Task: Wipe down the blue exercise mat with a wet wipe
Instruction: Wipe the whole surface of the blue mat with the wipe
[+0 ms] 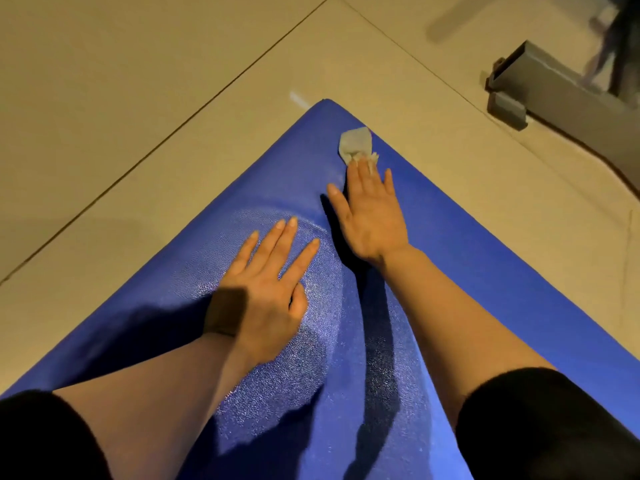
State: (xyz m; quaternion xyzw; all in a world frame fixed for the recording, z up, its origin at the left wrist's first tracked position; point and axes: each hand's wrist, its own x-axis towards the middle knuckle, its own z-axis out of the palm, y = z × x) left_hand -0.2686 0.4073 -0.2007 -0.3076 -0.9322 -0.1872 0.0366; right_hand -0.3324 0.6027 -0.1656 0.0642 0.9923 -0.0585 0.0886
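Head view shows 1 blue exercise mat (450, 271) spread on the tiled floor (138, 98), its far corner pointing away, with 1 crumpled wet wipe (355, 142) lying near that corner, along the right edge. The right hand (369, 216) reaches out flat, its straight fingertips pressing the wipe's near end to the mat, likely to drag it across the surface. The left hand (266, 292) rests on the mat with fingers straight and spread, holding nothing, seemingly bracing the person; 1 grey metal frame (540, 84) sits on the floor beyond.
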